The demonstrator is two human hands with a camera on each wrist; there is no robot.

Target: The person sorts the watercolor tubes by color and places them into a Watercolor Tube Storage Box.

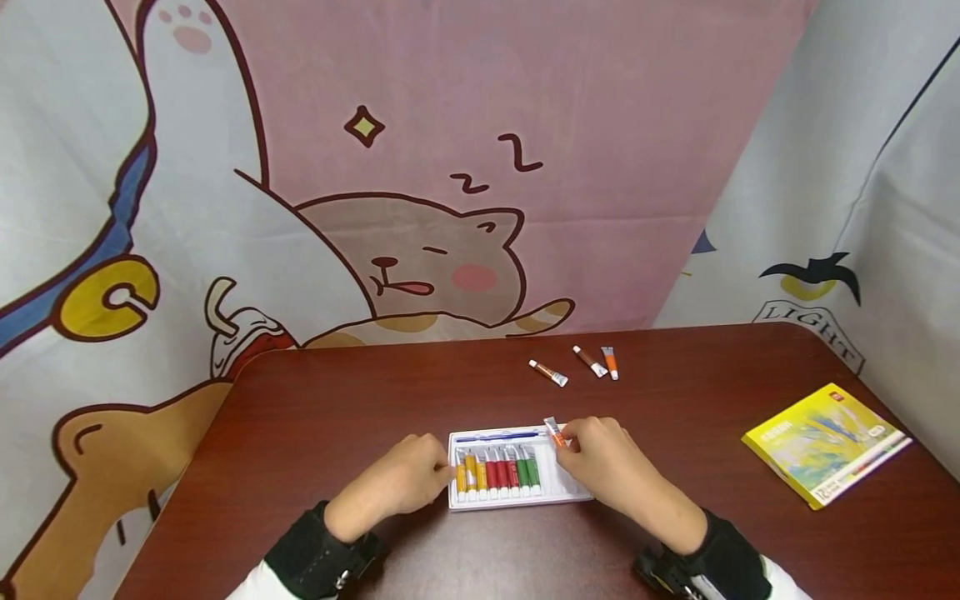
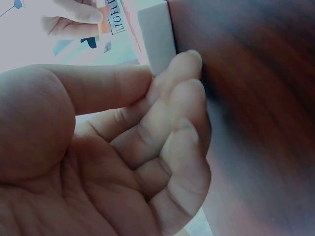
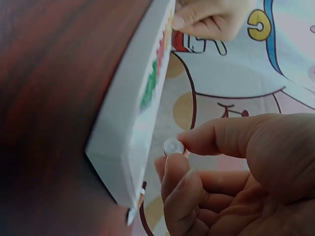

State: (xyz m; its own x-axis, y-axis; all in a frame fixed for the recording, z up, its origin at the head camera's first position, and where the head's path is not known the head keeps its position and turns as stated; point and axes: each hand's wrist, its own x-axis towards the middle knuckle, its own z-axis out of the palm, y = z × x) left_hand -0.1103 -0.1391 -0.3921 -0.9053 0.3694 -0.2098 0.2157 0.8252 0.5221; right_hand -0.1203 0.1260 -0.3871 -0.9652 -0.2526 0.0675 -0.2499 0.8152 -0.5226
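A white plastic tray [image 1: 517, 502] lies on the table, holding a row of yellow, red and green paint tubes [image 1: 498, 473] and a blue paintbrush [image 1: 498, 436] in its top slot. At its left end, my left hand [image 1: 411, 473] grips the tray's edge between thumb and curled fingers; the left wrist view shows them at the tray's corner [image 2: 156, 37]. Over the tray's right part, my right hand [image 1: 611, 462] pinches an orange paint tube [image 1: 553, 431] by its cap end. In the right wrist view the tube's white cap [image 3: 173, 146] points at the camera.
Toward the table's far edge lie three loose tubes: a brown one [image 1: 548, 373], another brown one [image 1: 590, 362] and an orange one [image 1: 610, 363]. A yellow paint box [image 1: 825, 446] lies flat at the right. A cartoon-printed cloth [image 1: 600, 167] hangs behind the table.
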